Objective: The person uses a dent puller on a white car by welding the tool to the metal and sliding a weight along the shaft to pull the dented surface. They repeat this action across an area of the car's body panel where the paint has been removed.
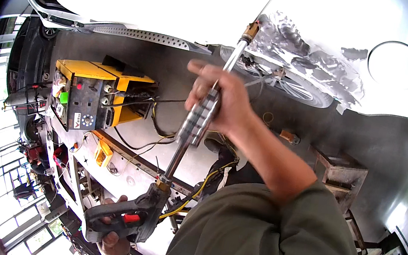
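Note:
My right hand [223, 99] grips the ridged sliding weight [193, 126] of a long steel dent puller, index finger stretched out. My left hand [112, 244] holds the black pistol handle [120, 222] with its red trigger at the lower end. The puller's brass tip [250, 31] lies over or against a white car panel [175, 1], beside a sanded, patchy grey area [317, 65] above the wheel; whether it touches is hard to tell. A thin rod runs on beyond the tip.
A yellow machine [85, 98] with cables stands at left. Below it lie a frame bench [129, 179] and a yellow meter [103, 152]. A worn low stand [338, 172] is at right, and a dark car [25, 66] is at far left.

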{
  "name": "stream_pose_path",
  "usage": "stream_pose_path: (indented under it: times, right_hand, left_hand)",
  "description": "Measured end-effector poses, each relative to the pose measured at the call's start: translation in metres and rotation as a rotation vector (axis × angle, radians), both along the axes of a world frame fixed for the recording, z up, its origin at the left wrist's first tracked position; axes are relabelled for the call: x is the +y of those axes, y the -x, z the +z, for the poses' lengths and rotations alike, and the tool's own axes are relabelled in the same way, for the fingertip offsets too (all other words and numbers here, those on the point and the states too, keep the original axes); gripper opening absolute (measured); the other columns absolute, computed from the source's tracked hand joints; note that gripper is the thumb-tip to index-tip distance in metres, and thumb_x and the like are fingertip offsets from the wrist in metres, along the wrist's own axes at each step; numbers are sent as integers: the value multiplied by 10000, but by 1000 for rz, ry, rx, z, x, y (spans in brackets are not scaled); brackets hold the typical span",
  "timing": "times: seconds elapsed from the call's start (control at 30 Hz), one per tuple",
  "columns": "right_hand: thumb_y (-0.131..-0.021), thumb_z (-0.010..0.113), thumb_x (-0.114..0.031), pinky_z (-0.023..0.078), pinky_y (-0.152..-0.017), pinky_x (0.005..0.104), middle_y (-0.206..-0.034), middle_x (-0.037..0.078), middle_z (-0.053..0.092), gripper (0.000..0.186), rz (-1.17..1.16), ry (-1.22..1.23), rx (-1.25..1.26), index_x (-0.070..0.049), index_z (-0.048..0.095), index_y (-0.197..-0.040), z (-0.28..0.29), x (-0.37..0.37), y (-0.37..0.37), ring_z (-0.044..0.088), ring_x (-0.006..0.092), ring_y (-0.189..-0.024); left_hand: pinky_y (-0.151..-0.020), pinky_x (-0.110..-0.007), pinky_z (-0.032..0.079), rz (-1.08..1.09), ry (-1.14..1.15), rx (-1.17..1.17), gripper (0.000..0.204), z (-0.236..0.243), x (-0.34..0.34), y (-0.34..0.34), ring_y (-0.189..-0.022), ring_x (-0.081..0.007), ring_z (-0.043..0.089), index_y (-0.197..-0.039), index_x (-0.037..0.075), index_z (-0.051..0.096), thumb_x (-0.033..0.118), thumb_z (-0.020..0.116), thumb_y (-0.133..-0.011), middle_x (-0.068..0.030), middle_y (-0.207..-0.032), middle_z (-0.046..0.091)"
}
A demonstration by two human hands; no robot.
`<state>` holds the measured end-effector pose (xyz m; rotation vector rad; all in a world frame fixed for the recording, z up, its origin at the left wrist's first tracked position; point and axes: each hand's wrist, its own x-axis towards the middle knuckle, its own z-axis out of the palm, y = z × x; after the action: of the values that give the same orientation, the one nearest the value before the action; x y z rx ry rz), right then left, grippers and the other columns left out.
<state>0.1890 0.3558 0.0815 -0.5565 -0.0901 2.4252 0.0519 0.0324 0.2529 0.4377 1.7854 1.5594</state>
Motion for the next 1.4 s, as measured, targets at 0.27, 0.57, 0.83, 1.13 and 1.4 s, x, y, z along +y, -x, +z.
stream_pose_path:
  times: [0.27, 0.57, 0.83, 1.13, 1.4]
  right_hand:
    - [-938, 595, -201, 536, -671, 340, -672, 23, 572, 261, 44, 66, 148, -31, 576, -1135, 9, -87, 24, 592, 178, -602]
    - [-971, 546, -193, 482, -765, 387, -679, 7, 545, 160, 146, 117, 82, -63, 556, -1064, 11, -93, 21, 580, 182, -662]
    - [-968, 551, -203, 495, -750, 377, -687, 5, 554, 169, 146, 50, 61, -72, 551, -1075, 9, -66, 8, 589, 181, -662]
    - [-1007, 527, -225, 500, -724, 379, -725, 35, 573, 189, 161, 145, -23, -59, 551, -1095, 2, -72, 2, 587, 204, -703]
    - [-1042, 515, -287, 509, -716, 369, -733, 51, 577, 250, 196, 181, -128, -44, 569, -1020, -1, -68, 1, 569, 201, -699]
  left_hand:
    - [-1090, -602, 456, 24, 26, -50, 475, 6, -19, 16, -1264, -410, 552, -1091, 112, 615, 225, 864, -702, -102, -1200, 534]
    - [-976, -468, 534, 49, 6, 6, 522, -8, -35, 8, -1103, -316, 611, -1113, 113, 619, 256, 887, -689, -106, -1157, 532]
    - [-1078, -503, 467, 26, -72, -19, 671, -34, -42, 12, -1217, -309, 598, -1332, 80, 595, 245, 855, -736, -134, -1305, 629]
    - [-1070, -490, 482, 80, 36, -196, 573, -57, -49, 18, -1245, -300, 582, -1339, 97, 558, 304, 760, -845, -113, -1318, 610]
    - [-918, -489, 559, 270, 246, -334, 485, -86, -45, 8, -1027, -365, 680, -1364, 39, 462, 364, 565, -1019, -230, -1168, 665]
